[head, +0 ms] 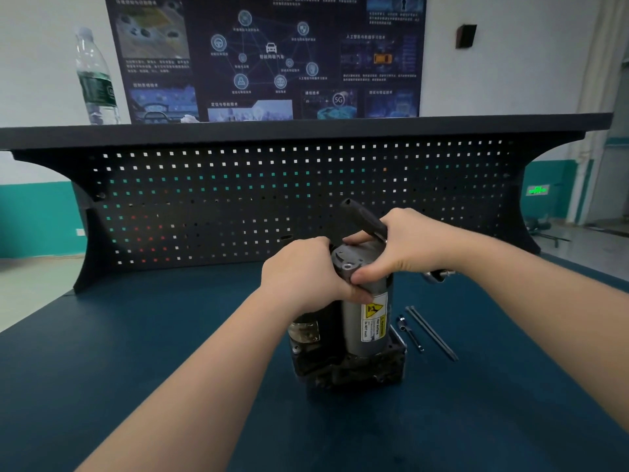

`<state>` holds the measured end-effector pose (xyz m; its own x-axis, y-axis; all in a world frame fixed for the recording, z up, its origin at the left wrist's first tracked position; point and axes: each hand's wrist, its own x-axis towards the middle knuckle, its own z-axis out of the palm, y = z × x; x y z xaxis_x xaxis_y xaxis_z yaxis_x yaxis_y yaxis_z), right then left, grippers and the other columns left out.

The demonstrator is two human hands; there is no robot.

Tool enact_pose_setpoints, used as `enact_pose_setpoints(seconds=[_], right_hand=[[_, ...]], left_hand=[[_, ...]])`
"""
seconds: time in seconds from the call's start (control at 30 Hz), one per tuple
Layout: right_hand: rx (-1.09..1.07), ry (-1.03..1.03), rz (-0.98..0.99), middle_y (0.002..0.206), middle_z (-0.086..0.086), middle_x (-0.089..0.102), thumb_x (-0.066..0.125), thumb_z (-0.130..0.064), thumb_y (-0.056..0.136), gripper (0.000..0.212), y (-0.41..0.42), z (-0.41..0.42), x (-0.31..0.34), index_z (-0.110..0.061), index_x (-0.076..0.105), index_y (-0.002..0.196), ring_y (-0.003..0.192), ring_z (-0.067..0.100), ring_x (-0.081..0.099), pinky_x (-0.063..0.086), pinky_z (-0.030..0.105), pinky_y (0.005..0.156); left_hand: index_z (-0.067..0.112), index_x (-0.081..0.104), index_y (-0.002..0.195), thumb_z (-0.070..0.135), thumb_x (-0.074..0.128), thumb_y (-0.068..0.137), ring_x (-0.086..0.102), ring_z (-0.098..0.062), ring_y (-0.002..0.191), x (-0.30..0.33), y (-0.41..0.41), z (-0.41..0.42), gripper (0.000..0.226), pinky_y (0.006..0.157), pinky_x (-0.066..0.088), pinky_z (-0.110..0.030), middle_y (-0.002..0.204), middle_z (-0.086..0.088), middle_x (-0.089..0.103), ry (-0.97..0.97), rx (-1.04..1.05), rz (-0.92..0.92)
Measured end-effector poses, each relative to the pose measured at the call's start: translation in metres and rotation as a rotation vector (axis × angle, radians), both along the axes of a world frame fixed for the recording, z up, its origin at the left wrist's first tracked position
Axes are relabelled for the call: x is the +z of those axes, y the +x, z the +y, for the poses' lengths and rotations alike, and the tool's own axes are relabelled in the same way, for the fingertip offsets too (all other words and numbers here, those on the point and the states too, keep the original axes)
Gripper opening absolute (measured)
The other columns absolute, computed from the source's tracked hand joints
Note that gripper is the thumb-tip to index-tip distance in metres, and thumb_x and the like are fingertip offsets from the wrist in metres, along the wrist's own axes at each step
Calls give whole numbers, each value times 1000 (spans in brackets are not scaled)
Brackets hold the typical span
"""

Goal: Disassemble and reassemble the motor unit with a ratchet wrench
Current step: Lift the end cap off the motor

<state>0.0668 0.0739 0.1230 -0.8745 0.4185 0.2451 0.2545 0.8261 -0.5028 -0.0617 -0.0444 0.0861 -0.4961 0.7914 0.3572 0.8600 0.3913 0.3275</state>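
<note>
The motor unit stands upright on the dark blue bench top: a grey cylinder with a yellow warning label on a black base block. My left hand grips the left side of its top. My right hand curls over the grey end cap, thumb on its front edge. The ratchet wrench's black handle sticks up and back from under my right hand. Its head is hidden by my fingers.
Two long bolts and a shorter bolt lie on the bench right of the motor. A small metal part lies behind my right wrist. A black pegboard rises at the back, with a water bottle on its shelf.
</note>
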Motion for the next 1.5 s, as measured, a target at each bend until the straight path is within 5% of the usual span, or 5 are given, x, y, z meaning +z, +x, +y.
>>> enact_pose_setpoints(seconds=[0.2,0.3,0.47,0.67,1.5], right_hand=[[-131,6,101,78,-13,73,80,-66,36,62,-7,-6,-11,-27,73,84,70,0,68,59,24,66],[-176,86,105,74,-7,72,76,-69,38,59,-11,-14,-11,-25,69,77,62,4,66,59,28,60],[-195,156,51,76,-1,68,76,-68,46,65,-15,-23,-7,-15,66,82,61,13,61,57,32,60],[-197,290,-8,60,-2,51,73,-63,61,57,-17,-29,-5,-9,58,71,52,13,46,39,28,48],[-207,534,-90,48,-6,48,66,-61,65,49,-31,-32,-4,-14,56,59,45,11,44,35,21,41]], left_hand=[[35,58,114,72,77,43,57,-9,101,6,-13,-4,82,87,49,-39,104,17,63,-49,-106,-11],[26,49,134,74,71,53,24,-15,142,1,-12,-11,97,116,10,-53,142,9,47,-33,-55,155],[22,47,133,62,68,71,13,-20,143,-65,30,-23,77,116,18,-45,152,-5,30,556,103,112],[15,29,145,64,73,64,-2,-33,146,-105,82,14,104,117,13,-54,157,-16,-9,691,336,-207],[5,36,137,39,92,48,46,-35,98,-120,85,86,110,82,46,-54,112,-17,48,970,563,-134]])
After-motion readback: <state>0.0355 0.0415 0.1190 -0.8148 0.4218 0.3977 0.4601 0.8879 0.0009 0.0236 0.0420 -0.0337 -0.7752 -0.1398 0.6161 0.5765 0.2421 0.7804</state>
